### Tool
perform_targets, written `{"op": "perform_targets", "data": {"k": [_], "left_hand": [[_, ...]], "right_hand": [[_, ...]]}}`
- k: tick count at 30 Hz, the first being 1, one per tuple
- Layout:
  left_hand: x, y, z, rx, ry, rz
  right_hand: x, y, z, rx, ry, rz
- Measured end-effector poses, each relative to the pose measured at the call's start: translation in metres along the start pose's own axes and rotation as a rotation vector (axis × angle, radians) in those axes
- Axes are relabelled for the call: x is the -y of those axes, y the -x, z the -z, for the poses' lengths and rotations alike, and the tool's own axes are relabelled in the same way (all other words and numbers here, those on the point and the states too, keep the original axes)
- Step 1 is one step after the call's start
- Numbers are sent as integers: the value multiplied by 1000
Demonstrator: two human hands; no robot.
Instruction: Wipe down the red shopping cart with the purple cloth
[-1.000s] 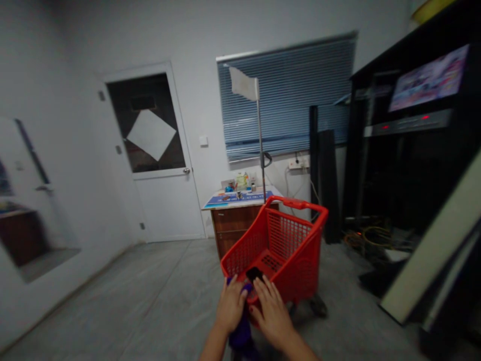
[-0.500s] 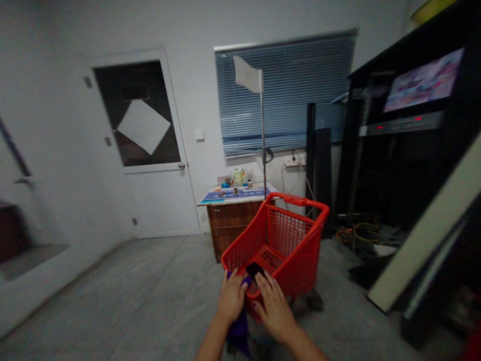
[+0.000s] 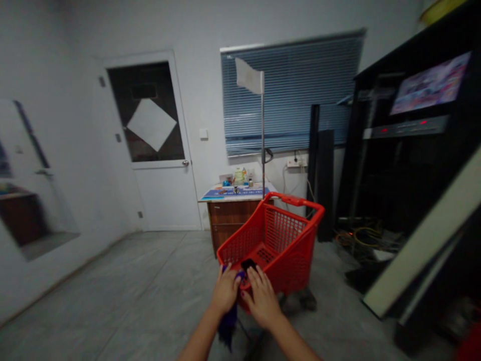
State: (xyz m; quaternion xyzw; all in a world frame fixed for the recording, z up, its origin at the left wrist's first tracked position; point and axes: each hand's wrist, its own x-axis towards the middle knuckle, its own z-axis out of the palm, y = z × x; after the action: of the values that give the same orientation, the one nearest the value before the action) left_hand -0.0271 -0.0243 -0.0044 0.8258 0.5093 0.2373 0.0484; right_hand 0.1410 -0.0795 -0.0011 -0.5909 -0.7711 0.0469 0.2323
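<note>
A red plastic shopping cart (image 3: 296, 258) stands before me, its low front end close to my hands. My left hand (image 3: 224, 292) is closed on a purple cloth (image 3: 227, 325) at the left of the cart's front rim. The cloth hangs down outside the cart. On the rim, to the right, lies my right hand (image 3: 262, 298), its fingers stretched over the edge and its thumb apart. Just beyond those fingers, inside the cart, is a small black object (image 3: 247, 264), partly covered; its kind is unclear. A pole with a white flag (image 3: 249, 77) rises behind the cart handle.
Behind the cart stands a brown wooden desk (image 3: 221, 218) with small items on top. A white door (image 3: 161, 200) is at the back left. On the right are a dark rack (image 3: 409, 185) with a lit screen, a leaning pale board (image 3: 421, 240) and cables (image 3: 366, 235) on the floor.
The cart's front and both hands have shifted slightly left together. My view has turned a little left, showing more of the left side wall. The hands keep the same placement on the cart.
</note>
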Motion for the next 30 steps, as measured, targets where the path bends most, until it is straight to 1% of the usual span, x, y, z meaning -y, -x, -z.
{"op": "perform_targets", "data": {"k": [4, 7, 9, 11, 13, 16, 19, 24, 26, 30], "left_hand": [[-4, 7, -4, 21, 11, -57], [-4, 7, 1, 69, -17, -114], [-4, 3, 5, 93, -44, -114], [-6, -1, 6, 90, -70, -65], [-10, -2, 4, 79, -83, -35], [-16, 2, -3, 82, -92, -69], [-17, 3, -7, 91, -100, -112], [-6, -12, -4, 94, -124, -55], [-3, -14, -3, 83, -118, -59], [-2, -6, -6, 60, -52, -105]], "right_hand": [[-4, 2, -1, -21, 3, 7], [-8, 3, 2, -19, 7, 12], [-8, 3, 7, 0, 7, 8], [-6, 2, 12, 26, 3, 7], [-4, 1, 17, 46, -1, -2], [-3, 0, 19, 62, 1, -5], [-6, -1, 16, 25, -1, -2], [-12, -4, 5, 10, -26, 24], [-15, -5, 1, 10, -30, 23], [-20, -5, -6, -4, -13, 44]]}}
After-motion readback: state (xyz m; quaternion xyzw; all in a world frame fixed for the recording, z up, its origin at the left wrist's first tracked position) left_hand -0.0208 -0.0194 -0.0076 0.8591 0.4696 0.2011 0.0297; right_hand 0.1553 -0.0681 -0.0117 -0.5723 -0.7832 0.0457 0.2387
